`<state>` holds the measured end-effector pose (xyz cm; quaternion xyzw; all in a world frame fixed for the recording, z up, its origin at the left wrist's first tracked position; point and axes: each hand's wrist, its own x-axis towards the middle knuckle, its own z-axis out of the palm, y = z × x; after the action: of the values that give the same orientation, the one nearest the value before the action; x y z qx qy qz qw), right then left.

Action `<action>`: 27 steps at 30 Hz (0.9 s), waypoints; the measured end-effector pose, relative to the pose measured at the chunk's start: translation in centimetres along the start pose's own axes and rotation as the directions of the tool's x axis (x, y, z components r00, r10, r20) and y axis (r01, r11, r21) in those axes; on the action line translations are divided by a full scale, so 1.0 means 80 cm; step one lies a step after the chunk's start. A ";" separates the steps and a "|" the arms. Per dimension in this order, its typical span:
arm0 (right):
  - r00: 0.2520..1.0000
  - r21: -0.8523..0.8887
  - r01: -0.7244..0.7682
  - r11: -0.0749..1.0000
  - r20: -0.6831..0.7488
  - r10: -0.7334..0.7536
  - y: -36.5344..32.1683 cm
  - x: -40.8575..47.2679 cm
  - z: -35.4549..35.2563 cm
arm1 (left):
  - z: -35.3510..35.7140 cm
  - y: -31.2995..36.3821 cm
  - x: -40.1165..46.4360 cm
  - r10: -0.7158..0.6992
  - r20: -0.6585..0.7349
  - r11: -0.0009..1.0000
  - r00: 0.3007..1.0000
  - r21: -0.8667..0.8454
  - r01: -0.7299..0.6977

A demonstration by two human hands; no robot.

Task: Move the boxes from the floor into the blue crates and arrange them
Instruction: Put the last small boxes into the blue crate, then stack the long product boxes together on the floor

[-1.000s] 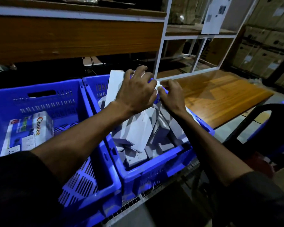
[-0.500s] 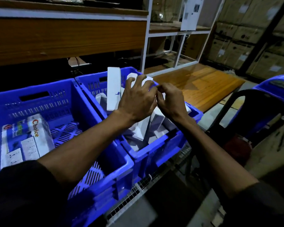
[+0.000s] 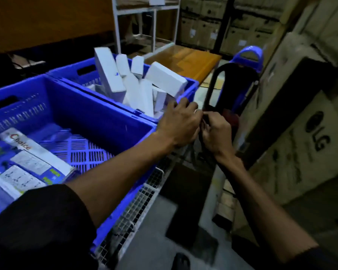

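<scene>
While both hands hung off the crates at about three o'clock, the far crate (image 3: 189, 88) at twelve was heaped with white boxes (image 3: 165, 79), several leaning on end and one lying across the right rim. The near crate (image 3: 98, 112) at nine held only printed boxes (image 3: 33, 162) flat in its left part. A judgement: the rim box could slide out if the crate were knocked, and the leaning ones could topple, since nothing braced them. Stacked cartons (image 3: 304, 145) filled the right side from one to four o'clock, with a wooden top (image 3: 185, 59) and white shelving (image 3: 144, 26) beyond the crates; the crates sat on a white wire rack (image 3: 137, 207) over a grey floor (image 3: 154, 250). The left hand (image 3: 180, 125) had its fingers loosely bent, the right hand (image 3: 217, 131) curled, fingertips meeting; blur hid whether either pinched anything.
</scene>
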<state>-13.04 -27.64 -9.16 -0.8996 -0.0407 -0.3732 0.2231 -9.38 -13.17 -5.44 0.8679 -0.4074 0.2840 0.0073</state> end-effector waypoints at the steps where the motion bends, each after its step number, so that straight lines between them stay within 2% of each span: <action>1: 1.000 -0.022 -0.028 0.999 0.004 0.029 0.003 -0.018 -0.011 | 0.002 0.016 -0.004 0.029 0.009 1.000 1.000 -0.011 -0.029; 7: 0.967 -0.189 -0.233 0.954 0.057 0.248 0.041 -0.157 -0.079 | 0.009 0.147 -0.046 0.169 0.104 0.976 0.980 -0.159 -0.152; 16: 0.877 -0.253 -0.461 0.850 0.018 0.481 0.026 -0.389 -0.212 | -0.010 0.342 -0.147 0.386 0.225 0.888 0.894 -0.354 -0.294; 20: 0.778 -0.301 -0.601 0.740 -0.012 0.628 0.002 -0.527 -0.286 | -0.042 0.449 -0.215 0.548 0.285 0.791 0.786 -0.483 -0.376; 27: 0.577 -0.385 -0.783 0.489 -0.154 0.802 -0.067 -0.751 -0.419 | -0.117 0.623 -0.338 0.741 0.235 0.616 0.630 -0.611 -0.497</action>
<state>-79.40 -31.71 -27.77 -0.8503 0.4517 -0.2071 0.1734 -63.05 -25.15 -22.01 0.6727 -0.7367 -0.0632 0.0274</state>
